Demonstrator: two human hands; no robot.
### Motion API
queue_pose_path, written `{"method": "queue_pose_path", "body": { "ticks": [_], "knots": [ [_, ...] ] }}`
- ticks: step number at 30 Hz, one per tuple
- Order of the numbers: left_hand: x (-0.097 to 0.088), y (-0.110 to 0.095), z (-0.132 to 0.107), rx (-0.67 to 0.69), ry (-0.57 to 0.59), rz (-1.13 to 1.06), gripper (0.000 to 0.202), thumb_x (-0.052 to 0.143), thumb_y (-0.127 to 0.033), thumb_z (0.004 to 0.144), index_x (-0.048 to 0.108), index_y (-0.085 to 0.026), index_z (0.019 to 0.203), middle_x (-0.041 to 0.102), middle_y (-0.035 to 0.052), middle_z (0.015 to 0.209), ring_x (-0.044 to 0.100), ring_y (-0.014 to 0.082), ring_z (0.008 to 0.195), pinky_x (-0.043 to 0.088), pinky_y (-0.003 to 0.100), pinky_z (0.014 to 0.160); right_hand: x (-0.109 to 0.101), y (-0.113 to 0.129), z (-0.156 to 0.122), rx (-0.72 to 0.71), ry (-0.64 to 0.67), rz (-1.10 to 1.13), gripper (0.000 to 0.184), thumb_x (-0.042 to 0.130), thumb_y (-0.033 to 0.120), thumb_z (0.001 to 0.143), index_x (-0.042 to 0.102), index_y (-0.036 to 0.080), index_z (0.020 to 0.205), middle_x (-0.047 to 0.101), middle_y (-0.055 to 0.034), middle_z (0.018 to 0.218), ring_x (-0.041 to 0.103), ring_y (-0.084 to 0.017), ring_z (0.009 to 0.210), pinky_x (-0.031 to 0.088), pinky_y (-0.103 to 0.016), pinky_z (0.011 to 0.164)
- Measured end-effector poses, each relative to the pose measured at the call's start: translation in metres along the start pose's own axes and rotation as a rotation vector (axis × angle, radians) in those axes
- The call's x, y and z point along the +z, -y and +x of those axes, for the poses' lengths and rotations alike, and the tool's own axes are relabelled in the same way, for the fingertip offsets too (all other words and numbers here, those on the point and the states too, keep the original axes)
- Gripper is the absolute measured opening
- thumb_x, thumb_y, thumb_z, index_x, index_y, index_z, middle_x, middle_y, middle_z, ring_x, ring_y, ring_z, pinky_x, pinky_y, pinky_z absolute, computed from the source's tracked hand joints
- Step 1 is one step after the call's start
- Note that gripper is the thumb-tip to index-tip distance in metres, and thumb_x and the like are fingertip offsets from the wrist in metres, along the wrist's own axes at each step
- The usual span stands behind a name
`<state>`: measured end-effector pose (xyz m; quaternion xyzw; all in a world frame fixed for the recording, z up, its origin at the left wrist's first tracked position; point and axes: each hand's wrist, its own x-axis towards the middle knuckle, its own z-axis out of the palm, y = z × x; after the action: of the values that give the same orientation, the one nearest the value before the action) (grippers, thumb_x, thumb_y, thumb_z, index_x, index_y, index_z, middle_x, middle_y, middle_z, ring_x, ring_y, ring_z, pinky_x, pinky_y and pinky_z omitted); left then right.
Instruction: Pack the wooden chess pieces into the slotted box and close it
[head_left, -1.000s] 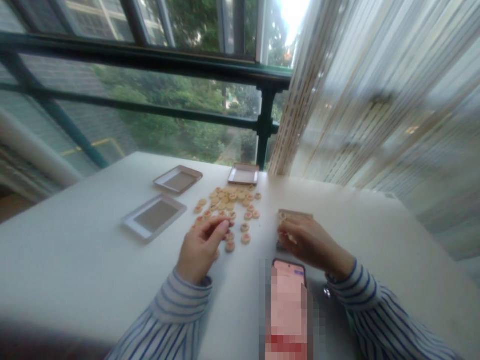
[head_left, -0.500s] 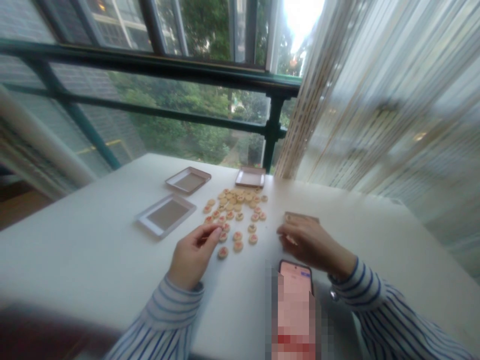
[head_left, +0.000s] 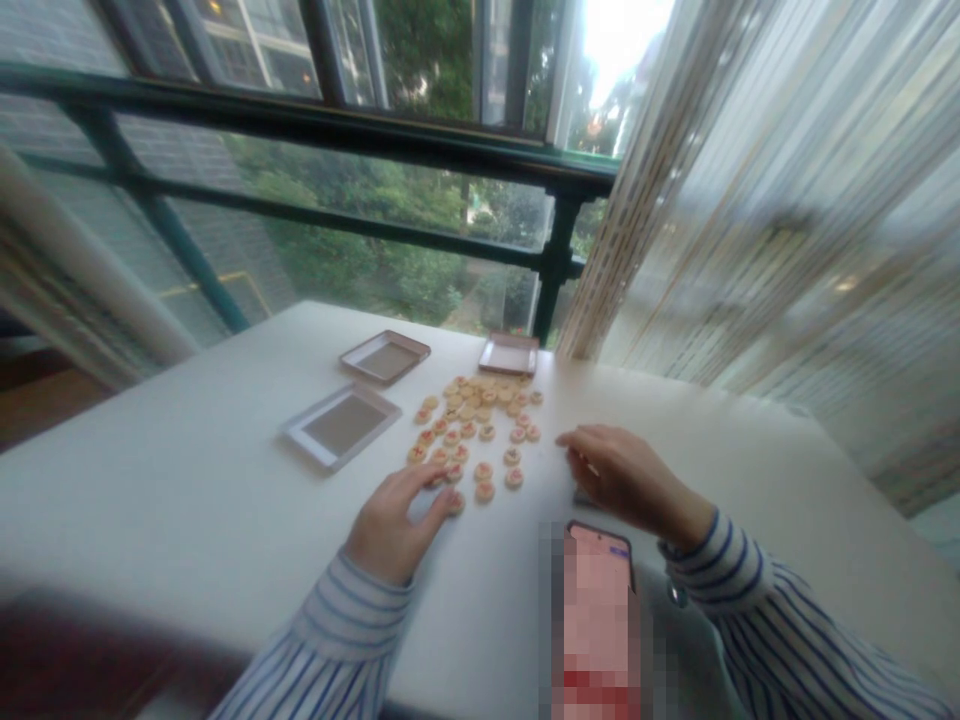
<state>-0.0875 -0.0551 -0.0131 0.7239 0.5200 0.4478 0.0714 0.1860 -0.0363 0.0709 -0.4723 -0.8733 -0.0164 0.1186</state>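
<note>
My left hand (head_left: pixel 396 520) is over the near left part of a group of round wooden Chinese chess pieces (head_left: pixel 484 471). Its thumb and fingers are apart. The thumb tip is at a red-marked chess piece (head_left: pixel 455 505), and the fingertips are over other pieces they partly cover; whether they touch cannot be told. My right hand (head_left: pixel 634 482) hovers to the right of the pieces, fingers loosely curved and a gap under them, with nothing visible in it. Beneath it, a dark edge of a flat case (head_left: pixel 589 497) shows; the hand hides most of it.
Two shallow trays, one nearer (head_left: pixel 300 440) and one farther (head_left: pixel 349 357), lie left of the pieces; a third tray (head_left: pixel 510 341) is at the back. A phone (head_left: pixel 596 575) lies near the right hand. The white table (head_left: pixel 187 480) ends at a window railing (head_left: pixel 375 225) and a string curtain (head_left: pixel 750 250).
My left thumb and fingers have gone from pinched together to apart, lower over the near pieces. My right hand has moved slightly up, covering the case's far edge. The view has shifted a little.
</note>
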Motion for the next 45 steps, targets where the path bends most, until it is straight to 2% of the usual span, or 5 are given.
{"method": "queue_pose_path", "body": {
  "ticks": [6, 12, 26, 36, 45],
  "knots": [
    [0.004, 0.011, -0.009, 0.206, -0.038, 0.142, 0.025, 0.06, -0.032, 0.076, 0.06, -0.017, 0.097, 0.069, 0.0065, 0.09, 0.064, 0.0193, 0.084, 0.053, 0.034, 0.077, 0.001, 0.018, 0.006, -0.068, 0.057, -0.046, 0.025, 0.042, 0.019, 0.086, 0.06, 0.02, 0.102, 0.064, -0.0056, 0.087, 0.056, -0.016, 0.08, 0.036, -0.027, 0.07],
    [0.012, 0.015, -0.013, 0.299, -0.023, 0.173, 0.025, 0.059, -0.028, 0.075, 0.06, -0.015, 0.097, 0.07, 0.0081, 0.089, 0.066, 0.0201, 0.08, 0.054, 0.034, 0.073, 0.007, 0.029, 0.014, -0.113, 0.153, -0.042, 0.022, 0.041, 0.02, 0.086, 0.061, 0.018, 0.095, 0.063, -0.0063, 0.084, 0.056, -0.016, 0.079, 0.034, -0.027, 0.07],
    [0.019, 0.021, -0.017, 0.232, 0.096, 0.241, 0.03, 0.057, -0.026, 0.073, 0.06, -0.015, 0.1, 0.07, 0.0081, 0.088, 0.064, 0.0215, 0.079, 0.053, 0.035, 0.067, 0.023, 0.048, 0.022, -0.214, 0.253, -0.086, 0.017, 0.04, 0.02, 0.085, 0.057, 0.017, 0.086, 0.062, -0.0045, 0.084, 0.056, -0.016, 0.073, 0.031, -0.028, 0.062],
    [0.019, 0.016, -0.014, 0.227, 0.082, 0.252, 0.026, 0.053, -0.027, 0.077, 0.062, -0.014, 0.097, 0.07, 0.0079, 0.085, 0.064, 0.021, 0.077, 0.053, 0.034, 0.066, 0.024, 0.046, 0.017, -0.207, 0.25, -0.095, 0.018, 0.041, 0.02, 0.083, 0.057, 0.017, 0.089, 0.062, -0.004, 0.082, 0.055, -0.015, 0.071, 0.029, -0.028, 0.058],
    [0.017, 0.015, -0.013, 0.275, 0.034, 0.247, 0.025, 0.052, -0.027, 0.077, 0.061, -0.016, 0.098, 0.07, 0.0078, 0.085, 0.065, 0.0198, 0.076, 0.052, 0.032, 0.066, 0.015, 0.043, 0.014, -0.165, 0.266, -0.057, 0.023, 0.04, 0.021, 0.085, 0.058, 0.018, 0.1, 0.063, -0.0062, 0.085, 0.057, -0.017, 0.076, 0.033, -0.028, 0.063]
  ]
}}
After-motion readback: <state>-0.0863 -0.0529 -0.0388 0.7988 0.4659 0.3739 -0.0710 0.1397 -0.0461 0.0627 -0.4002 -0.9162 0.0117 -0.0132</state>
